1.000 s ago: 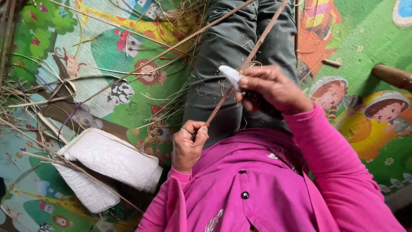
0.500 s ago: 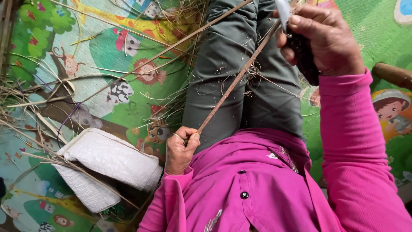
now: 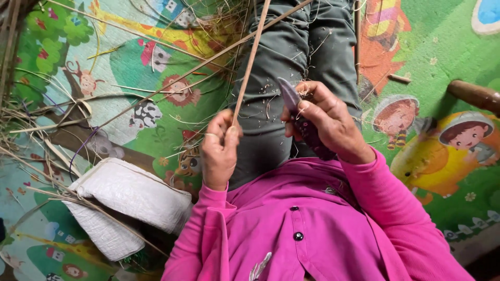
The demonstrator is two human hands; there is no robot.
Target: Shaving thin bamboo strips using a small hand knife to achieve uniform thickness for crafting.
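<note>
My left hand (image 3: 220, 150) pinches the near end of a thin brown reed stalk (image 3: 251, 61) that rises toward the top of the view over my grey trousers (image 3: 284, 57). My right hand (image 3: 328, 125) grips a small knife with a dark handle; its purple-grey blade (image 3: 288, 93) points up and left, a short way right of the stalk and not touching it. Both hands hover above my lap, and pink sleeves cover my forearms. Fine shavings lie scattered on the trousers.
A second long stalk (image 3: 172, 83) crosses diagonally from the trousers to the left. Loose straw and stalks (image 3: 36, 119) pile at the left edge. A folded white cloth (image 3: 122, 195) lies at lower left on the colourful cartoon play mat (image 3: 437, 62). A brown wooden handle (image 3: 476, 94) sits at right.
My right hand with the knife went up along the stalk, then came back down to my lap. My left hand rose slightly, and the stalk now stands steeper.
</note>
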